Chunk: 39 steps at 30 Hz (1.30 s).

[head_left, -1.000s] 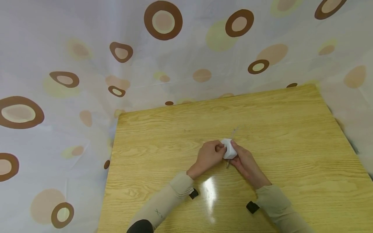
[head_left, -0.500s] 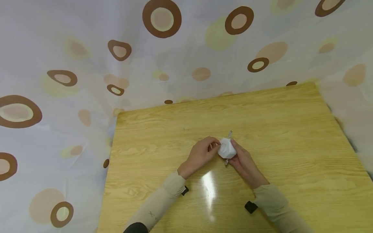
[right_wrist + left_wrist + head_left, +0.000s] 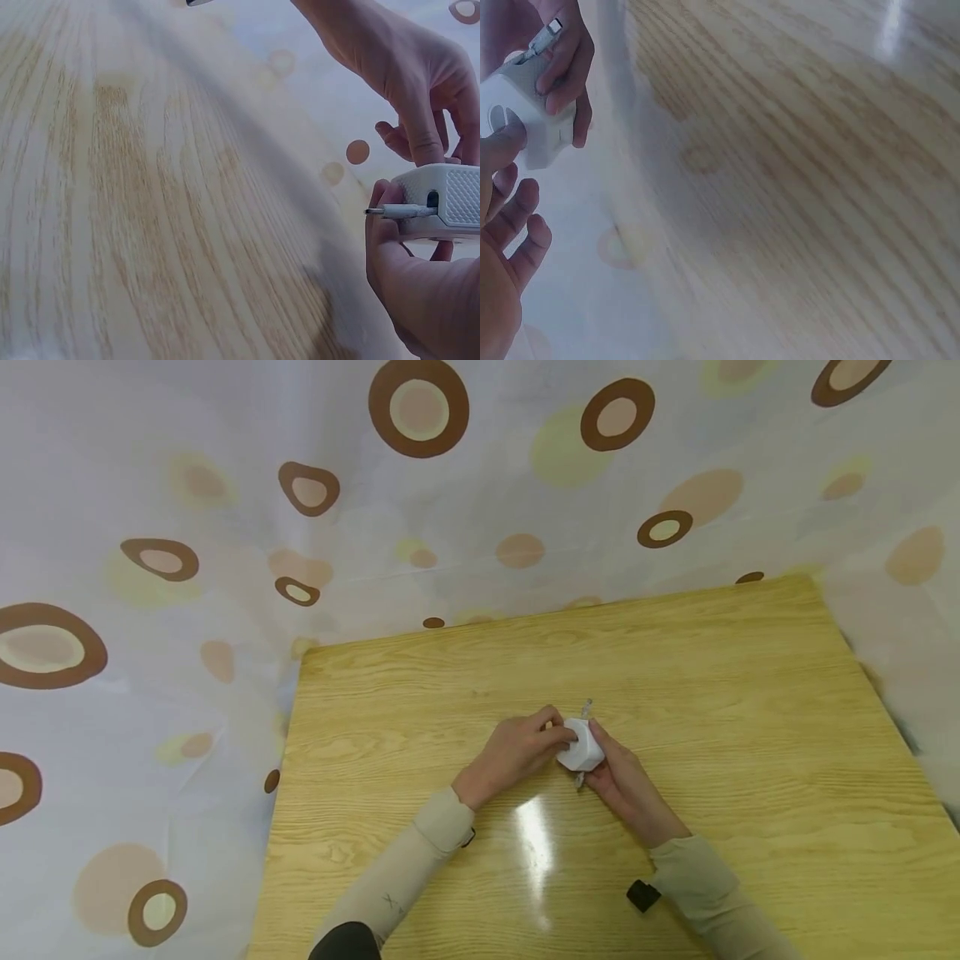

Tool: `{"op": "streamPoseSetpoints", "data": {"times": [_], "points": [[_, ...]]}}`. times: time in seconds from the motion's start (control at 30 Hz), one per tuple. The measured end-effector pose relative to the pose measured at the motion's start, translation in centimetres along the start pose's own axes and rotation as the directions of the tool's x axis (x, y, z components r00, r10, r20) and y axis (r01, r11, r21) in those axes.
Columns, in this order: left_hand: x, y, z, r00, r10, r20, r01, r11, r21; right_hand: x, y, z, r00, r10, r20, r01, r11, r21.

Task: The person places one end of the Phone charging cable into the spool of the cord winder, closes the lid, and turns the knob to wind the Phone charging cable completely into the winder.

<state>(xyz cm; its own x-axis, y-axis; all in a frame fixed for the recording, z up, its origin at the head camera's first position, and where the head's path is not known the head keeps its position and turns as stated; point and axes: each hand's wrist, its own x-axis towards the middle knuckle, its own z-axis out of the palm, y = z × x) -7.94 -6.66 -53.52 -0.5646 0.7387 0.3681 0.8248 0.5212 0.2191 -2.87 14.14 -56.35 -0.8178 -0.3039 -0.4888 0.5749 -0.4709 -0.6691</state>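
A white, faceted retractable charging cable case (image 3: 585, 752) is held just over the table. My right hand (image 3: 628, 789) grips it from the right, with fingers beneath and the thumb along its edge. A short plug end (image 3: 401, 211) sticks out of a slot in its textured side. Another cable end (image 3: 587, 705) pokes out on the far side. My left hand (image 3: 517, 747) reaches in from the left and pinches the round dial (image 3: 499, 118) on the case's face between thumb and finger. Its other fingers are loosely bent in the left wrist view.
The wood-grain table (image 3: 405, 718) spreads around both hands. A pale curtain (image 3: 480, 493) printed with brown and yellow circles hangs behind and along the sides. Black wrist-camera mounts (image 3: 642, 896) sit by the sleeves.
The case has shifted slightly left and its dial face has tipped up more. My left hand drew back left, then moved in again onto the dial. The right hand keeps its grip.
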Motion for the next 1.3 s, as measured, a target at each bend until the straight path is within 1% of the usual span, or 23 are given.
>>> {"op": "streamPoseSetpoints", "data": {"times": [0.3, 0.43, 0.53, 0.6, 0.63, 0.67, 0.7, 0.73, 0.77, 0.8, 0.83, 0.87, 0.9, 0.93, 0.97, 1.0, 1.03, 1.07, 1.1, 1.13, 1.17, 1.27, 1.3], "points": [[-0.3, 0.7, 1.3, 0.997, -0.067, -0.041, 0.067, 0.998, -0.007, 0.1, 0.1, -0.2, 1.0, 0.011, -0.007, -0.011, 1.0, 0.012], [-0.6, 1.1, 1.6, 0.992, -0.118, -0.043, 0.117, 0.993, -0.018, 0.1, 0.1, -0.1, 1.0, 0.016, -0.016, -0.016, 1.0, 0.013], [-0.7, 1.4, 1.7, 0.985, -0.167, -0.032, 0.165, 0.985, -0.06, 0.0, 0.0, -0.1, 1.0, 0.009, -0.021, -0.009, 1.0, 0.013], [-0.8, 1.6, 1.8, 0.977, -0.215, -0.008, 0.213, 0.97, -0.119, 0.0, 0.0, -0.1, 1.0, 0.003, -0.028, -0.003, 1.0, 0.016], [-0.9, 1.7, 1.9, 0.969, -0.247, 0.007, 0.245, 0.957, -0.158, 0.0, 0.0, -0.1, 1.0, 0.004, -0.028, -0.003, 1.0, 0.02], [-0.9, 1.7, 1.9, 0.959, -0.283, 0.023, 0.282, 0.938, -0.204, 0.0, 0.0, -0.1, 1.0, 0.001, -0.026, 0.0, 1.0, 0.025], [-1.0, 1.8, 1.9, 0.945, -0.326, 0.043, 0.325, 0.91, -0.256, 0.0, 0.0, -0.1, 1.0, -0.004, -0.021, 0.005, 0.999, 0.036], [-1.1, 1.8, 2.0, 0.924, -0.377, 0.065, 0.378, 0.873, -0.308, 0.1, 0.0, -0.1, 1.0, -0.009, -0.021, 0.01, 0.999, 0.051], [-1.1, 1.8, 1.9, 0.895, -0.437, 0.092, 0.439, 0.82, -0.368, 0.1, 0.0, -0.2, 1.0, -0.015, -0.019, 0.016, 0.998, 0.067], [-1.1, 1.9, 1.9, 0.858, -0.499, 0.127, 0.5, 0.751, -0.431, 0.1, 0.0, -0.2, 1.0, -0.02, -0.017, 0.022, 0.996, 0.085], [-1.1, 1.9, 1.9, 0.816, -0.552, 0.17, 0.555, 0.667, -0.497, 0.2, 0.0, -0.2, 0.999, -0.028, -0.016, 0.029, 0.994, 0.101], [-1.2, 1.9, 1.8, 0.775, -0.59, 0.229, 0.602, 0.575, -0.554, 0.2, 0.1, -0.3, 0.999, -0.039, -0.015, 0.04, 0.993, 0.111], [-1.1, 2.0, 1.8, 0.73, -0.614, 0.299, 0.644, 0.475, -0.6, 0.3, 0.1, -0.4, 0.999, -0.047, -0.017, 0.049, 0.992, 0.12], [-1.1, 2.0, 1.8, 0.687, -0.622, 0.377, 0.682, 0.372, -0.63, 0.3, 0.1, -0.4, 0.998, -0.055, -0.02, 0.058, 0.991, 0.121], [-1.1, 2.1, 1.8, 0.647, -0.613, 0.454, 0.71, 0.265, -0.653, 0.3, 0.2, -0.4, 0.998, -0.061, -0.02, 0.063, 0.991, 0.12], [-1.1, 2.2, 1.9, 0.615, -0.591, 0.522, 0.731, 0.179, -0.659, 0.3, 0.2, -0.4, 0.998, -0.065, -0.021, 0.067, 0.992, 0.11], [-1.1, 2.3, 1.9, 0.592, -0.563, 0.578, 0.747, 0.114, -0.654, 0.3, 0.2, -0.4, 0.998, -0.067, -0.021, 0.068, 0.993, 0.097], [-1.1, 2.5, 2.0, 0.577, -0.538, 0.614, 0.755, 0.066, -0.652, 0.2, 0.3, -0.4, 0.997, -0.068, -0.023, 0.07, 0.994, 0.081], [-1.1, 2.6, 2.1, 0.568, -0.525, 0.633, 0.753, 0.022, -0.657, 0.2, 0.3, -0.3, 0.997, -0.07, -0.031, 0.072, 0.995, 0.063], [-1.2, 2.8, 2.1, 0.566, -0.52, 0.64, 0.745, -0.01, -0.667, 0.1, 0.3, -0.2, 0.997, -0.071, -0.038, 0.072, 0.996, 0.043], [-1.2, 2.9, 2.1, 0.568, -0.522, 0.636, 0.729, -0.038, -0.683, 0.0, 0.3, -0.2, 0.997, -0.069, -0.046, 0.07, 0.997, 0.019], [-1.1, 3.2, 2.2, 0.584, -0.546, 0.6, 0.681, -0.073, -0.729, -0.2, 0.3, 0.1, 0.993, -0.087, -0.076, 0.083, 0.995, -0.048], [-1.1, 3.2, 2.3, 0.585, -0.554, 0.592, 0.67, -0.081, -0.738, -0.2, 0.3, 0.2, 0.992, -0.092, -0.081, 0.087, 0.994, -0.066]]}}
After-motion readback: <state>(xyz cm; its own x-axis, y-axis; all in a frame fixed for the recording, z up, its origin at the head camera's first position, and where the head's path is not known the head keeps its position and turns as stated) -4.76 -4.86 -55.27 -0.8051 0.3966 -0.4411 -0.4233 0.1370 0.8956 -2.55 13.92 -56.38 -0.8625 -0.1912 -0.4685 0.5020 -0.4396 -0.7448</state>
